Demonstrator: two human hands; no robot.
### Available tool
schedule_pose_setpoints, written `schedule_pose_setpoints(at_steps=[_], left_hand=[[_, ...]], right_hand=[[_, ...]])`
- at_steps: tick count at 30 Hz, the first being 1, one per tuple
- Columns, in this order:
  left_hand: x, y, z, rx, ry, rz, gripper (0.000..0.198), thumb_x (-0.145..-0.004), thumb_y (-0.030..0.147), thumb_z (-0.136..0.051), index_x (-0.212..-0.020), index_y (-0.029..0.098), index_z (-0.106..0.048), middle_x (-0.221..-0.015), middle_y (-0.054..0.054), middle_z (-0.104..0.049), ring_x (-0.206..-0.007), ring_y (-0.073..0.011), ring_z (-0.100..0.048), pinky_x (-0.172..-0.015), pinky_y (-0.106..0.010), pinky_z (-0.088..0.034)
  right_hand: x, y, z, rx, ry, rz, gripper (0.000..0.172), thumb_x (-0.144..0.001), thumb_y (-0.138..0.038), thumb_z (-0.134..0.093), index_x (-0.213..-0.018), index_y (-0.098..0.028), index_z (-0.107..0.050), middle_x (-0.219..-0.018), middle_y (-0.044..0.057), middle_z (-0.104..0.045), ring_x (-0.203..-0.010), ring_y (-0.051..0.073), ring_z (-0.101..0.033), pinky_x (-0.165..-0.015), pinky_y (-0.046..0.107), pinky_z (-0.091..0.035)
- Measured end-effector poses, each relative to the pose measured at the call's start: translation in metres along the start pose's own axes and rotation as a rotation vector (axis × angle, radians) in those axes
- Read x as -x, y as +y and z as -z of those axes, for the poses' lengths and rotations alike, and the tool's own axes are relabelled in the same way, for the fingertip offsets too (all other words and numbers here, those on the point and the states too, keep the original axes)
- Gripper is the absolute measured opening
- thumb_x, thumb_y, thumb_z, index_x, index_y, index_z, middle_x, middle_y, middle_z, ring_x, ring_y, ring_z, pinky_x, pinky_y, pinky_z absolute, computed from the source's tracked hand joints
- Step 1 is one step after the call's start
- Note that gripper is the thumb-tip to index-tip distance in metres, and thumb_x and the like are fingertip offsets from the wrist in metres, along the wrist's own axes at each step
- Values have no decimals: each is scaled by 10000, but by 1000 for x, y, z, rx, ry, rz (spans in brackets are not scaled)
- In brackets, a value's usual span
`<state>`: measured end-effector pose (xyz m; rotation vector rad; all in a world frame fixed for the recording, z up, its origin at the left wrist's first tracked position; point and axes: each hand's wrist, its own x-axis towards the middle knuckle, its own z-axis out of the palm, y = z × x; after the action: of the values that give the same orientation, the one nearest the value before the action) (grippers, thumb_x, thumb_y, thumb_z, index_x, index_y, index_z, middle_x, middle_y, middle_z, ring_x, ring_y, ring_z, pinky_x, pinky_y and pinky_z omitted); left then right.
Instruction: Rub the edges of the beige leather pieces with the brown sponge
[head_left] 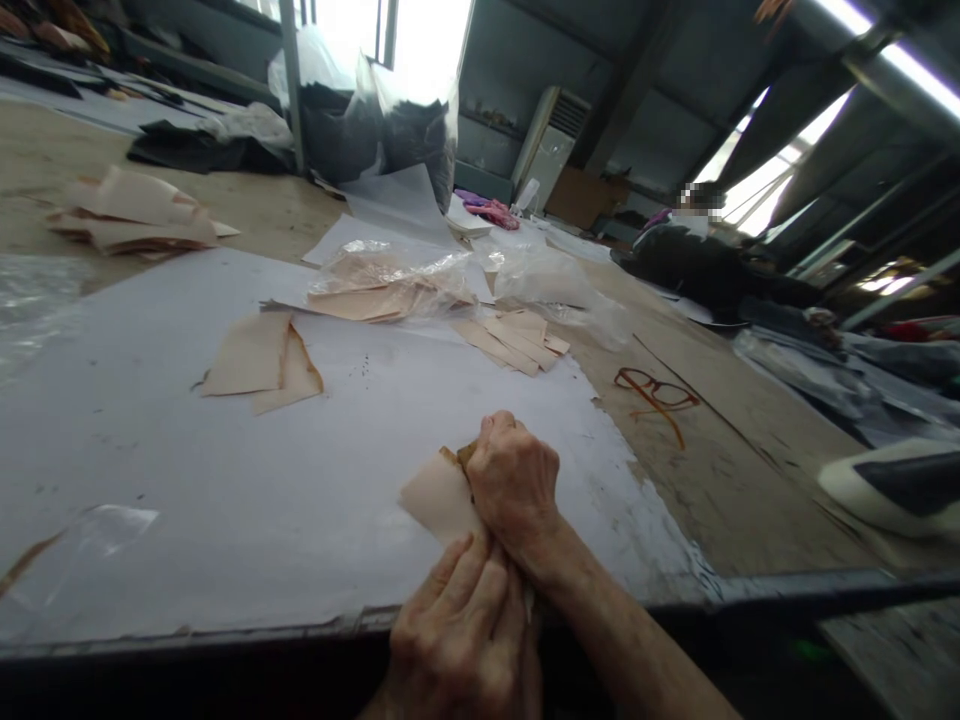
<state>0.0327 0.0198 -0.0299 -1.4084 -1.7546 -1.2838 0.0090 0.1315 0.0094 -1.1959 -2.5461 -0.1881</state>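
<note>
A flat beige leather-like piece with a brown edge lies at an angle near the table's front edge. My right hand is closed in a fist over its right side, covering part of the brown edge. Closer to me, my left hand grips the near end with its fingers pressed together. The hands overlap at the wrist and fingertips, so the part of the piece between them is hidden. Two similar overlapping pieces with a brown edge rest farther left on the white sheet.
Beyond are a fan of beige pieces, a stack in clear plastic and another pile. Orange-framed glasses lie right, near a white-and-black object. Plastic film lies left. Another person is at the back right.
</note>
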Motion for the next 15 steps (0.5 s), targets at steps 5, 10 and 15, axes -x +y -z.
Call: schedule_pose_setpoints(at_steps=[5,10,15], left_hand=[[0,0,-2,-33,23,-4,258,-665,67,-535,-898,81,-646,-857,-89,-670,-889,-194,-603,-851,-287,-471],[1,0,-9,-35,109,22,252,-672,57,-507,-876,83,-653,-825,-72,-675,-875,-181,-606,-873,-273,-444],[0,-1,-9,-55,79,9,222,-665,57,-521,-837,79,-659,-804,-71,-678,-845,-182,-618,-867,-266,-447]], right_hand=[[-9,-1,-3,19,-22,13,241,-878,-212,-331,-748,-140,-521,-652,44,-603,-519,136,-552,-438,233,-224],[-14,-2,-5,47,-3,6,234,-872,-219,-345,-749,-137,-526,-654,49,-605,-536,134,-562,-455,233,-248],[-23,-8,-9,55,29,34,229,-866,-205,-341,-766,-133,-535,-643,67,-608,-547,158,-576,-472,244,-283]])
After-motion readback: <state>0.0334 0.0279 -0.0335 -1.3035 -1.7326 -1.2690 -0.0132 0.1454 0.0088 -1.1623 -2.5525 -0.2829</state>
